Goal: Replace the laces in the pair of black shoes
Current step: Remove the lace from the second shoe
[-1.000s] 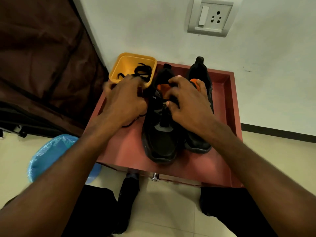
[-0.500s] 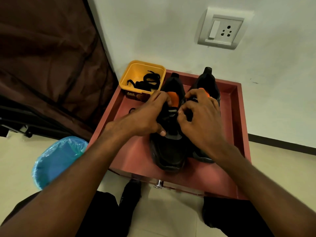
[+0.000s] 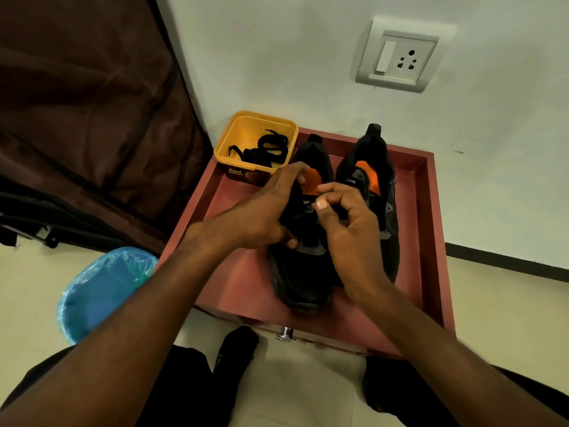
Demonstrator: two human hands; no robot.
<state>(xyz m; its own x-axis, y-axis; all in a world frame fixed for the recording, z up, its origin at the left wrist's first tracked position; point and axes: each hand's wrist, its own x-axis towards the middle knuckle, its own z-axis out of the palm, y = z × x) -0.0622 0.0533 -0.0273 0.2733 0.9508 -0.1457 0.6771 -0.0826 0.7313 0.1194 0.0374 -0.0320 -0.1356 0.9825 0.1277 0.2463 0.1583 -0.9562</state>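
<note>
On the red counter [image 3: 409, 241], the left hand [image 3: 261, 211] grips the near black shoe [image 3: 303, 278] while the right hand [image 3: 348, 223] pinches something at its eyelets, beside the second shoe [image 3: 378, 155].

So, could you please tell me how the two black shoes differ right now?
Both hands, left and right, work on the left shoe; the right shoe sits untouched. The left shoe's toe lies nearer the tray's front edge. Both are black with orange inside, toes toward the person.
</note>
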